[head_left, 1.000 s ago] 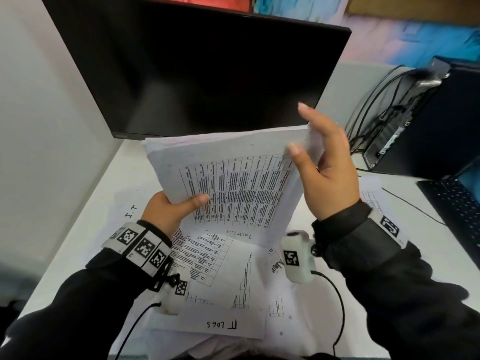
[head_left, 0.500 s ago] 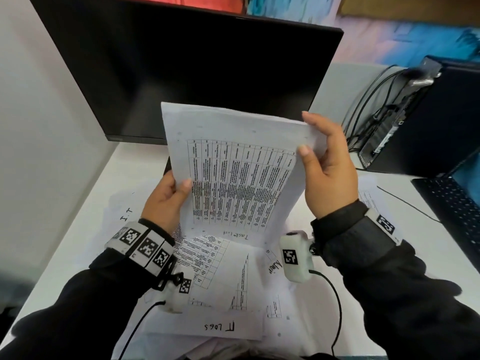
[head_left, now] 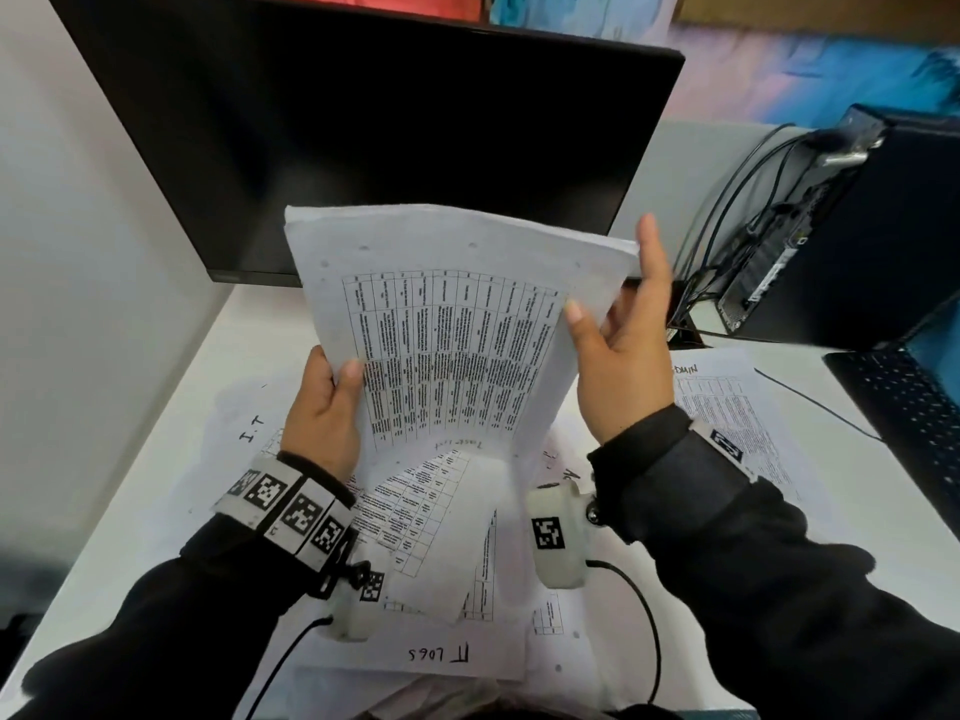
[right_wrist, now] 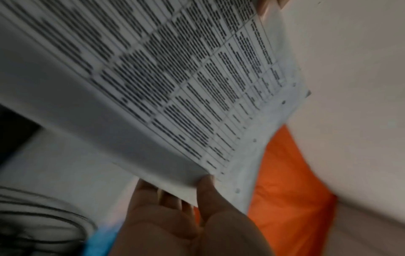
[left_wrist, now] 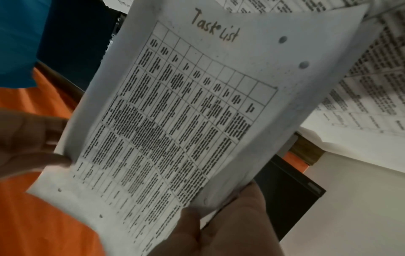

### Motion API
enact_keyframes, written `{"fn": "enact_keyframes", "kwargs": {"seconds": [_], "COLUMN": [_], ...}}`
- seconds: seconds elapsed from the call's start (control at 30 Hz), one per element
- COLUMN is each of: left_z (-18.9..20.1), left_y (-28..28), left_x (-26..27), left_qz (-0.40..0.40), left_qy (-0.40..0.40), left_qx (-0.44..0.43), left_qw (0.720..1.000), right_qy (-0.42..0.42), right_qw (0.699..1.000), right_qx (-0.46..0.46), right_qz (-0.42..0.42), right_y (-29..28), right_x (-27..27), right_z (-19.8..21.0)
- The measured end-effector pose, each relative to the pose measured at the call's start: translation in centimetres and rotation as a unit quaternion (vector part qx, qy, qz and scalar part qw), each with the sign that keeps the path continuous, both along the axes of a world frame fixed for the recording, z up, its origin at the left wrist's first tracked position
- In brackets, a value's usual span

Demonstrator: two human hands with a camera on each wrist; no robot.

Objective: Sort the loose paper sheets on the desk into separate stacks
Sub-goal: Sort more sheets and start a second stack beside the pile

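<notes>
A thin bundle of sheets (head_left: pixel 457 324) stands nearly upright above the table (head_left: pixel 171 407), between the two hands, its long axis running from the table up toward the monitor (head_left: pixel 363 137) and its printed face turned to the person; the lower edge, where "Task List" is handwritten, sits lowest, just over the loose papers (head_left: pixel 431 517) spread beneath. The left hand (head_left: pixel 324 407) grips the bundle's left edge low down, thumb curled over the front and fingers behind. The right hand (head_left: pixel 621 356) is at the right edge higher up: its thumb presses on the printed face while the fingers stand mostly straight behind and beside the sheets, the forefinger pointing up clear of the top corner, so this looks a loose, steadying hold, not a clamp. In the right wrist view the thumb meets the bundle's edge with the fingers spread under it. The next move probably turns on where the matching pile lies; a sheet marked "I.T" (head_left: pixel 249 426) lies to the left and another (head_left: pixel 727 407) to the right, both within reach.
</notes>
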State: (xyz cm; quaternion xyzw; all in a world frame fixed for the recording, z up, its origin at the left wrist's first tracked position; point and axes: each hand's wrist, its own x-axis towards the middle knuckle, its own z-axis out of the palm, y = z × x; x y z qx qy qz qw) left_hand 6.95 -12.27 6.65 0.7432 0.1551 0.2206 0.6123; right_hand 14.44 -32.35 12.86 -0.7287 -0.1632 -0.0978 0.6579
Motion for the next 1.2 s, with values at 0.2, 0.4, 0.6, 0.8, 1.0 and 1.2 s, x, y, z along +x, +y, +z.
{"fn": "enact_keyframes", "kwargs": {"seconds": [0.2,0.4,0.6,0.8,1.0,1.2], "left_z": [-0.4,-0.3,-0.3,0.5,0.6,0.2], "left_y": [0.5,0.0,-0.1,-1.2,-2.2,-4.4], "left_x": [0.1,-0.2,-0.5,-0.7,0.2,0.6], "left_qz": [-0.02,-0.013,-0.036,-0.014,-0.004,-0.029], "left_qy": [0.021,0.048,0.101,0.09,0.056,0.088], "left_qx": [-0.054,-0.033,-0.017,-0.03,-0.057,-0.034], "left_qw": [0.998,0.998,0.994,0.995,0.997,0.995], "right_qy": [0.174,0.19,0.195,0.203,0.232,0.267], "right_qw": [0.982,0.977,0.978,0.978,0.965,0.953], "right_qx": [-0.075,-0.095,-0.073,-0.048,-0.121,-0.139], "right_qz": [0.024,0.029,0.003,-0.003,0.001,-0.022], "right_y": [-0.2,0.1,-0.9,-1.7,-3.5,-5.7], "right_x": [0.6,0.2,0.0,-0.4,-1.3,-1.3], "right_z": [-4.0,-4.4,-4.9,-5.3,-7.0,-8.3]}}
